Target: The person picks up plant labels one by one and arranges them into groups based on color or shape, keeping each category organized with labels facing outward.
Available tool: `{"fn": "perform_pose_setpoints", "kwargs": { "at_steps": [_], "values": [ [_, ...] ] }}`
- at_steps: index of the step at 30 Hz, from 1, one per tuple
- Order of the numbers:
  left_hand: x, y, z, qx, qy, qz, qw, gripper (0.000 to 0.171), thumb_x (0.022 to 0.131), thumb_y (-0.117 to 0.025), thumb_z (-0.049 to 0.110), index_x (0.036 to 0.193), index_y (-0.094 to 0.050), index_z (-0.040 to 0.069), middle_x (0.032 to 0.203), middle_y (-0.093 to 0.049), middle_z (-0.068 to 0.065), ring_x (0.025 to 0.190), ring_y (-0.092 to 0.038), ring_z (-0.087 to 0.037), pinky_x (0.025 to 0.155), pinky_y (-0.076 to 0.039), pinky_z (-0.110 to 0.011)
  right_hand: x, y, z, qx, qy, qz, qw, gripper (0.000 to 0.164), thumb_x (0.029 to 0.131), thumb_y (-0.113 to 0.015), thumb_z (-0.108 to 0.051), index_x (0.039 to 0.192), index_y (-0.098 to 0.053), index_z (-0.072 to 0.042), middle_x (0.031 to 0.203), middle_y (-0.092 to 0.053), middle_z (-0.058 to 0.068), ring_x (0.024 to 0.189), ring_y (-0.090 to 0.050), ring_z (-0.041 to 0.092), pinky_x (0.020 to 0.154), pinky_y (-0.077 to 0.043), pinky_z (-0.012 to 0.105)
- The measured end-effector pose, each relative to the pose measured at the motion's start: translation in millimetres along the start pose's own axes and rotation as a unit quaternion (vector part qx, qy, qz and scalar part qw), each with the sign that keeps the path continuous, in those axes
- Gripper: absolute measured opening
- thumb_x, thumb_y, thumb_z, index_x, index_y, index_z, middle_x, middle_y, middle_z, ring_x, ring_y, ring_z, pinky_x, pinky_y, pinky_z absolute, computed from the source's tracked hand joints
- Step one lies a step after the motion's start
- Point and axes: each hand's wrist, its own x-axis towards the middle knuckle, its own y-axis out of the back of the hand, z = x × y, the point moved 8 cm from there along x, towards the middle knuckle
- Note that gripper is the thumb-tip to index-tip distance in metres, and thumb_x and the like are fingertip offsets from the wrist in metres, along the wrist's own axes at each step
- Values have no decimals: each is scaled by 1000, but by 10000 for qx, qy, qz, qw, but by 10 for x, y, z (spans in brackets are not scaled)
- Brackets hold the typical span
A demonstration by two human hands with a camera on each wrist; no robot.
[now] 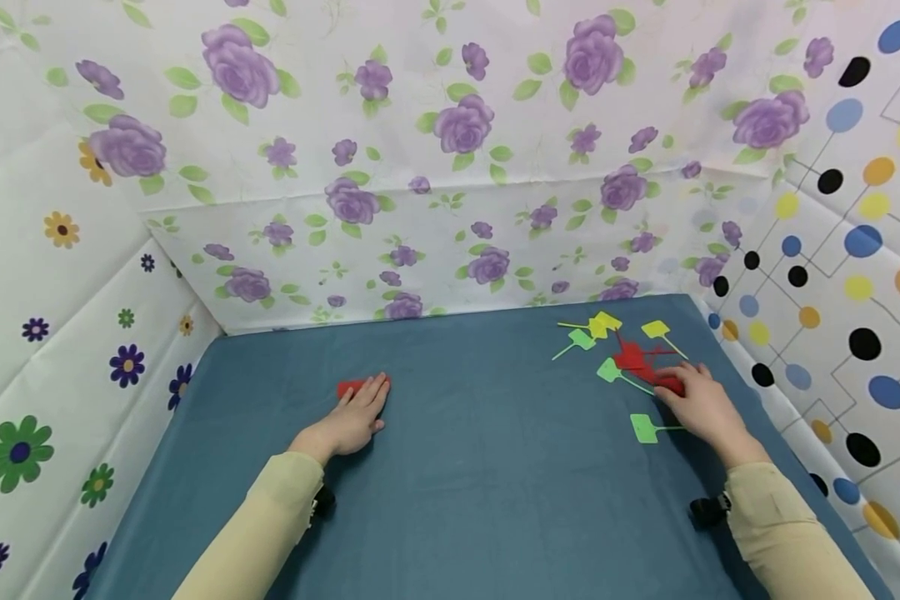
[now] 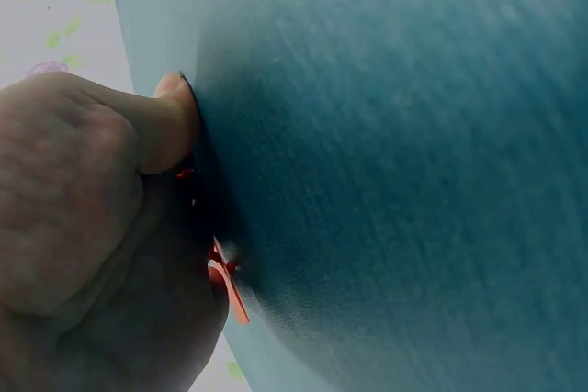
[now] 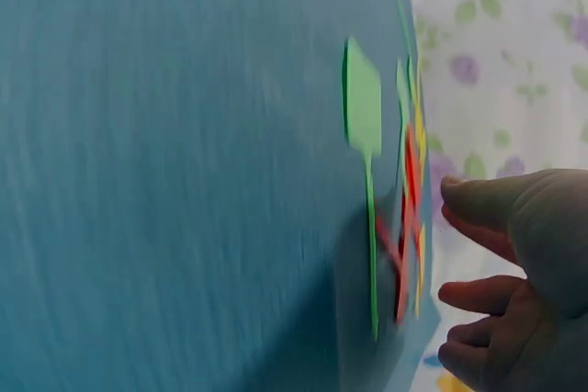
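At the left of the cloth my left hand [image 1: 354, 417] lies palm down, fingers extended over red flat pieces [image 1: 350, 387] that are partly hidden beneath it. The left wrist view shows a red edge [image 2: 230, 286] poking out below that palm. My right hand [image 1: 705, 407] hovers at the right, over a loose group of tags with flat square heads and thin tails. Its thumb and fingers are apart in the right wrist view, with nothing between them. Close to its fingertips lie red tags [image 1: 633, 358]. A green tag [image 1: 644, 428] rests just left of that hand.
More green tags [image 1: 609, 370] and yellow tags [image 1: 604, 323] lie toward the back right, some overlapping the red ones. A blue cloth [image 1: 480, 467] covers the table. Patterned sheets [image 1: 420, 242] rise along the back and both sides.
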Motion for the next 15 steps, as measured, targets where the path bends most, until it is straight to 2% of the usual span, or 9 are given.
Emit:
{"fn": "perform_pose_setpoints", "kwargs": {
  "at_steps": [6,15],
  "values": [
    [15,-9,-12,61,68,-17,10000,65,107,-46,20,159,-12,1,166,-4,-17,152,-3,-36,118,-4,-62,-11,71,241,-423,-244,-195,9986,59,98,-64,-36,140,-51,4,144,-31,40,132,-22,61,95,-31,76],
    [141,-169,-206,-15,208,-108,9997,68,107,-45,28,161,-6,11,167,3,-6,152,5,-28,118,6,-60,7,100,412,-674,-638,-518,9943,78,95,-62,-50,145,-43,6,145,-20,46,133,-13,65,95,-27,79]
  ]
}}
